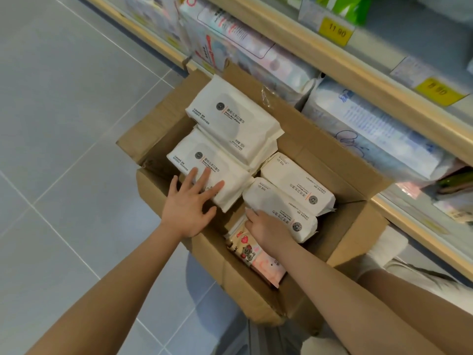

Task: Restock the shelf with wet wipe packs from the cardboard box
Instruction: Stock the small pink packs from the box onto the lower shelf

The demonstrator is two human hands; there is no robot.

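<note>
Pack removal is the step in hand. The cardboard box (pixel 320 160) stands open on the tiled floor (pixel 51 124), against the shelf (pixel 358 73), and holds several white wet wipe packs plus a pink printed pack (pixel 256 257) at its near end.

Left hand (pixel 190 201): released, fingers straight and spread, resting flat on the near left pack (pixel 204 172). A second pack (pixel 230 119) lies behind it, partly overlapping.

Right hand (pixel 266 226): fingers curl over the near edge of the front right pack (pixel 286 208); the fingertips are hidden, so the depth of the hold cannot be told. Another pack (pixel 294 180) lies just behind, touching.

Recommended procedure:
1. Keep the left palm on its pack to steady the stack while the right side is freed.
2. Work the right fingers fully under the pack before lifting; soft film wrap is likely to sag or slip in an edge pinch.
3. Lift straight up, clear of the box flaps, then turn toward the shelf.
4. Watch the neighbouring pack, which may drag along.
</note>
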